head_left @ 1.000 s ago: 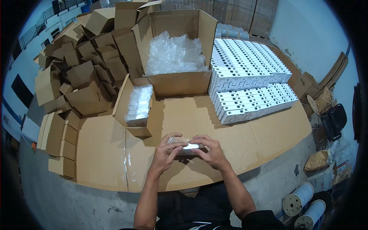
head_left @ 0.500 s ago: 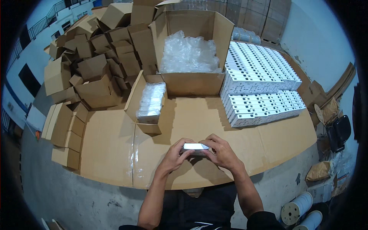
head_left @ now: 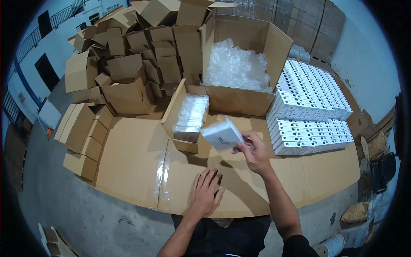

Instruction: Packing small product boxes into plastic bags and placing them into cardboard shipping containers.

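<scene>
My right hand (head_left: 254, 150) grips a flat white box (head_left: 222, 135) by its right end and holds it tilted above the table. Clear plastic film seems to wrap this box. Just beyond its left end stands a small open carton (head_left: 184, 147) with a row of plastic-wrapped white boxes (head_left: 192, 113) in it. Near the table's front edge, my left hand (head_left: 205, 193) rests on the cardboard-covered tabletop (head_left: 132, 158), fingers stretched out and holding nothing.
A large open carton (head_left: 277, 47) full of clear plastic bags (head_left: 237, 64) stands behind the small one. Rows of white boxes (head_left: 310, 105) are stacked at the right. Closed brown cartons (head_left: 77, 128) line the left edge, with a heap of open cartons (head_left: 128, 94) beyond.
Both hands held the white box near the front edge. My right hand has carried it forward toward the small carton; my left has let go and lies on the table. The view has shifted.
</scene>
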Tool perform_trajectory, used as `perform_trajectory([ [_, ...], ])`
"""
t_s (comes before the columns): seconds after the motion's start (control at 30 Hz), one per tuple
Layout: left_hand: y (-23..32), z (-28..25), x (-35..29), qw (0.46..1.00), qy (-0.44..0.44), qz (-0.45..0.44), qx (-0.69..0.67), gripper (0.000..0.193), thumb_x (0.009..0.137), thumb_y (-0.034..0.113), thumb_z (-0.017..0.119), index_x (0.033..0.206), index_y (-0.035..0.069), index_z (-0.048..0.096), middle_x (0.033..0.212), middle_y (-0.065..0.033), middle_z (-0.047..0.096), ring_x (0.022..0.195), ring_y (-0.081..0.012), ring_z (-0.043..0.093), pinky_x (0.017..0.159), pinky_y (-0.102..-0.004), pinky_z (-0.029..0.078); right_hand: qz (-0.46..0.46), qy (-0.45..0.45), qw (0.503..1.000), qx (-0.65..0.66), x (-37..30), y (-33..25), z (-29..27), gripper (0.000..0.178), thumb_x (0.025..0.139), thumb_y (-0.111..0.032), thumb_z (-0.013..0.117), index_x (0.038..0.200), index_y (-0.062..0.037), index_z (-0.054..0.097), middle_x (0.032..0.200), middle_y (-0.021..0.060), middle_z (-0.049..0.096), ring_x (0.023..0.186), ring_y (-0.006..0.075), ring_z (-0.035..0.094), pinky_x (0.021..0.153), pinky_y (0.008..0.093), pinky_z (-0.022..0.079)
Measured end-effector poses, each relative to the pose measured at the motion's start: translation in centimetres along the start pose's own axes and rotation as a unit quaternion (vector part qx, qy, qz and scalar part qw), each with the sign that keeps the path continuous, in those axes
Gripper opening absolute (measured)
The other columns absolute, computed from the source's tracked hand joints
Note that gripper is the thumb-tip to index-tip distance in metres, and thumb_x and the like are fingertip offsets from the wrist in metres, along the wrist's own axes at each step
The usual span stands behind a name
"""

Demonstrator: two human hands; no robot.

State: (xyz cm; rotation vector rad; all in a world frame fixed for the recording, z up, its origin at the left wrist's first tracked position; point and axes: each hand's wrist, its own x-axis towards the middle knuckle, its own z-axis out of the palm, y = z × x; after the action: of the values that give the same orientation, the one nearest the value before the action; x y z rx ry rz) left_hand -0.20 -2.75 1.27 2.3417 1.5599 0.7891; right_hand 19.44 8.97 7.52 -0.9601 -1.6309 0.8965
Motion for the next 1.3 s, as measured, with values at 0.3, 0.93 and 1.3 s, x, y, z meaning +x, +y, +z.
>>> perform_trajectory([
  [0.3, 0.0, 0.1, 0.4, 0.999, 0.013, -0.013, -0.038, 0.045, 0.087, 0.019, 0.069, 0.128, 0.006, 0.059, 0.137, -0.0141, 0.054, 0.132, -0.0349, 0.046, 0.113, -0.0504, 0.034, 0.02, -0.073, 0.991, 0.109, 6.3, 1.9, 7.1, 0.022, 0.099, 0.003, 0.055, 0.12, 0.0056, 0.053, 0.108, 0.0126, 0.062, 0.095, 0.0191, 0.069, 0.085, 0.0336, 0.06],
  [0.93, -0.5, 0.6, 0.0, 0.998, 0.0, -0.023, -0.051, 0.044, 0.089, 0.025, 0.067, 0.128, 0.007, 0.061, 0.138, -0.015, 0.053, 0.136, -0.0362, 0.042, 0.116, -0.0525, 0.031, -0.065, -0.277, 0.888, -0.361, 8.1, -0.9, 10.0, 0.028, 0.096, -0.018, 0.06, 0.121, -0.0073, 0.067, 0.114, 0.014, 0.067, 0.103, 0.0379, 0.063, 0.09, 0.0518, 0.049],
  [1.3, -0.1, 0.5, 0.6, 0.999, -0.015, 0.014, -0.05, 0.042, 0.084, 0.019, 0.071, 0.123, 0.006, 0.063, 0.127, -0.0177, 0.058, 0.13, -0.0391, 0.047, 0.114, -0.0525, 0.033, -0.065, -0.262, 0.863, -0.427, 6.9, -0.9, 11.0, 0.04, 0.089, -0.017, 0.056, 0.129, -0.0162, 0.066, 0.116, 0.0092, 0.071, 0.111, 0.0279, 0.061, 0.087, 0.0495, 0.043],
])
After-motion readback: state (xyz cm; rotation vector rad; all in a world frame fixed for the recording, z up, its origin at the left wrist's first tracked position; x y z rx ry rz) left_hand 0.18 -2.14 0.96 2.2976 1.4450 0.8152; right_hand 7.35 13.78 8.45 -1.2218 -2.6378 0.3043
